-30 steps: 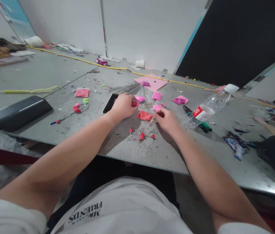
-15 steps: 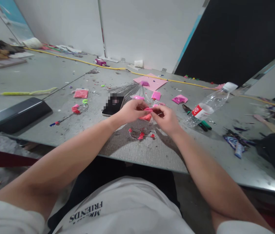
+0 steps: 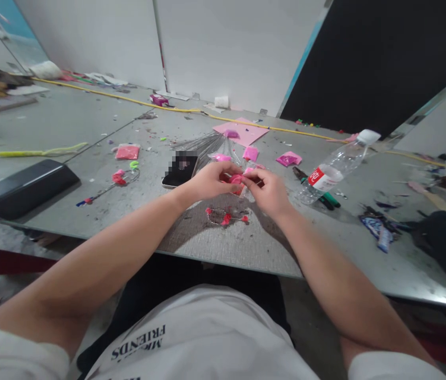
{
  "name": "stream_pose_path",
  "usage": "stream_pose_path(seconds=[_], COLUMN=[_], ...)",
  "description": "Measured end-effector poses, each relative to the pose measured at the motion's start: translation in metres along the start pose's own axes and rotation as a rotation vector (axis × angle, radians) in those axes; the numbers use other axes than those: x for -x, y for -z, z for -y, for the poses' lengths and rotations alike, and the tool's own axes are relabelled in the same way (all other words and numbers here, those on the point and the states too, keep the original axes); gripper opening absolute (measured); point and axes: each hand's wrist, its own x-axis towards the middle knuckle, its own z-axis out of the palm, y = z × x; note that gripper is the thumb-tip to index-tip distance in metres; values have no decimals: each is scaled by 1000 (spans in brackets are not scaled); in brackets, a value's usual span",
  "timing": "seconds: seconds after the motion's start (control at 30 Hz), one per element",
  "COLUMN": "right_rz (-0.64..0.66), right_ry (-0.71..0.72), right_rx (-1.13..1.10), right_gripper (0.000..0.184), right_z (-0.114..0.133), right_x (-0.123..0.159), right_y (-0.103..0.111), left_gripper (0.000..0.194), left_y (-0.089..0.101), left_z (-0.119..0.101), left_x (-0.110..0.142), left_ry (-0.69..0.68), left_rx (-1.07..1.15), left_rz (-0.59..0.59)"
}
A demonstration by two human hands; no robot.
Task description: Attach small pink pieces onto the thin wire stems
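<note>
My left hand (image 3: 210, 181) and my right hand (image 3: 267, 191) meet above the grey table (image 3: 127, 211), fingers pinched together on a small pink piece (image 3: 237, 180) held between them. Just below my hands a bent wire with red bits (image 3: 226, 217) lies on the table. A bundle of thin wires (image 3: 202, 142) fans out behind my left hand, beside a phone (image 3: 179, 170). Small pink bags (image 3: 250, 153) lie behind my hands.
A plastic water bottle (image 3: 331, 170) lies on its side to the right, with dark pens (image 3: 321, 196) under it. At the left are a black flat case (image 3: 17, 186), a pink bag (image 3: 127, 152) and another wire piece (image 3: 115, 179). A pink sheet (image 3: 242, 132) lies further back.
My left hand left the table near the phone and came right to meet my right hand, which lifted off the table. Both now pinch the pink piece together.
</note>
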Motion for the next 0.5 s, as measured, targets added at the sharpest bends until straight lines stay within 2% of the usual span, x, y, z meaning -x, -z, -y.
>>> stream_pose_path(seconds=[0.1, 0.3, 0.5], right_rz=[6, 11, -178], right_ry=[-2, -10, -76], right_rx=[2, -6, -13], right_gripper=[16, 15, 29], right_z=[1, 4, 0], right_x=[0, 0, -2], right_y=[0, 1, 6], left_gripper=[27, 24, 20], left_y=[0, 1, 5], left_z=[1, 1, 8], left_x=[-1, -2, -3], left_ry=[8, -26, -83], left_rx=[13, -49, -204], left_rz=[-12, -26, -36])
